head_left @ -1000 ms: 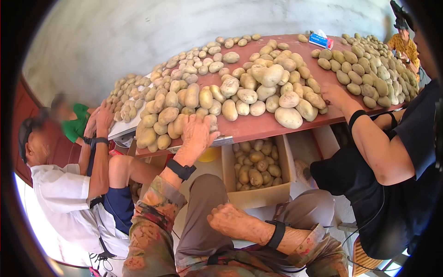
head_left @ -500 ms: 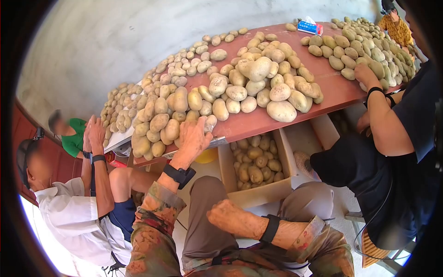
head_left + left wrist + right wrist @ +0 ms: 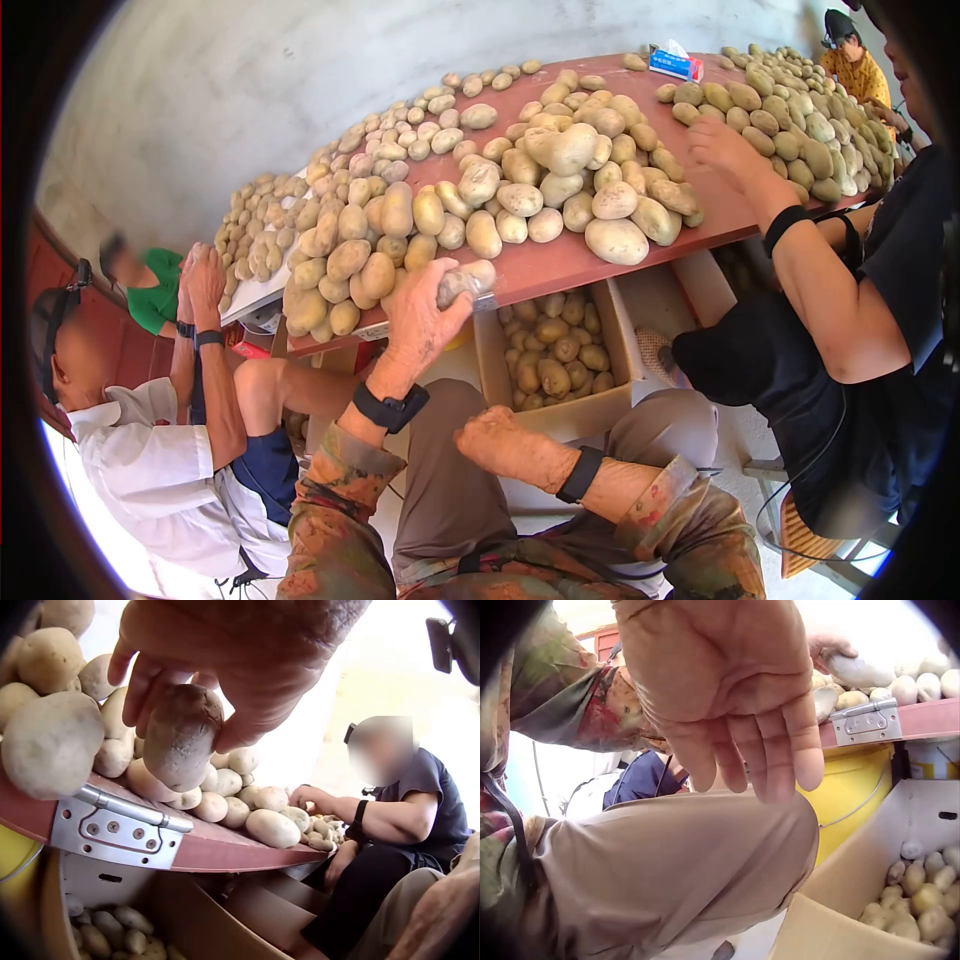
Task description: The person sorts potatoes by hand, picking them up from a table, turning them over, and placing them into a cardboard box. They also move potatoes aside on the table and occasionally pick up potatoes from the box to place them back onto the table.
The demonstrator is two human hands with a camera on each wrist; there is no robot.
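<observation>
My left hand grips a greyish potato just above the front edge of the red table. In the left wrist view its fingers and thumb lie on either side of the potato, over a metal hinge. Beside that hand, to the left, lies a heap of potatoes; a taller pile sits further right. My right hand hovers over my lap, holding nothing. In the right wrist view its palm shows and the fingers hang relaxed.
Under the table edge stands a cardboard box with potatoes inside, beside a yellow bucket. A blue tissue box is at the back. People sit close on both sides; the right one's hand reaches over the table.
My left hand has gone from resting on the heap's front edge to holding a potato, drawn slightly right. My right hand has barely moved. The right neighbour's hand went to their pile and came back.
</observation>
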